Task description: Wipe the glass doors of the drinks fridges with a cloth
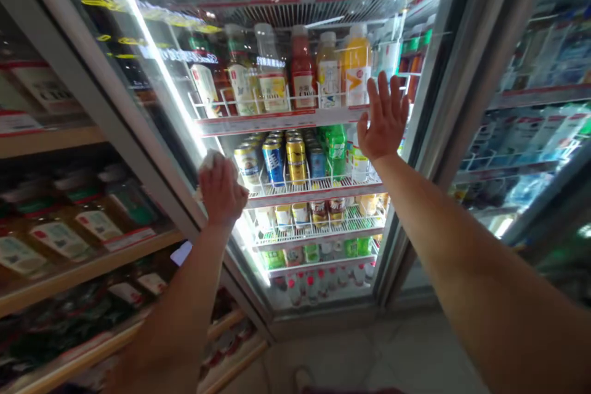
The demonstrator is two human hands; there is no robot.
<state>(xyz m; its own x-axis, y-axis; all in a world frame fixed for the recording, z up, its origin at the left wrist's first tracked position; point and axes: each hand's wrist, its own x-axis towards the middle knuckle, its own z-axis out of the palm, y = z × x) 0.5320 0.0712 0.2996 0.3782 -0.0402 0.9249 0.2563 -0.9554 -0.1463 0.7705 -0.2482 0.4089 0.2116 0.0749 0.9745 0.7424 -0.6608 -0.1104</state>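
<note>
Pressing a white cloth (209, 160) against the glass door (157, 92), our left hand (222, 191) sits near nine o'clock, its grip closed around the bunched cloth. Behind the glass, cans (286, 157) stand at centre and bottles (314, 71) at twelve o'clock. Our right hand (382, 120) lies at two o'clock — grip spread, palm flat on the glass, holding nothing.

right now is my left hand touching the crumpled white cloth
Touching. The head view shows the left hand closed over the crumpled white cloth, which bulges out above the knuckles, against the clear glass fridge door.
</note>
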